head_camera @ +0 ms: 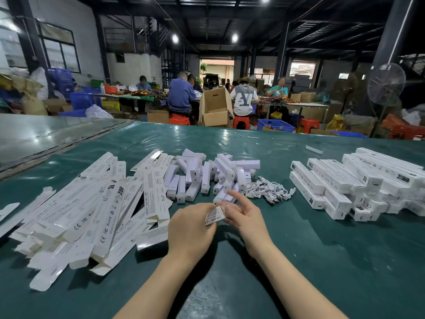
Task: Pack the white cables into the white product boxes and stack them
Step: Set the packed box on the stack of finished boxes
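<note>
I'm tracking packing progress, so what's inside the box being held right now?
Nothing inside shows. The left hand grips the white box, only its printed end visible, and the right hand touches that end. Whether a cable is in there cannot be told.

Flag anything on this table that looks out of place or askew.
One white piece lies alone on the green table, behind the stack of closed boxes and apart from every pile. That stack's lower boxes jut out at angles. Small white scraps dot the far edge.
</note>
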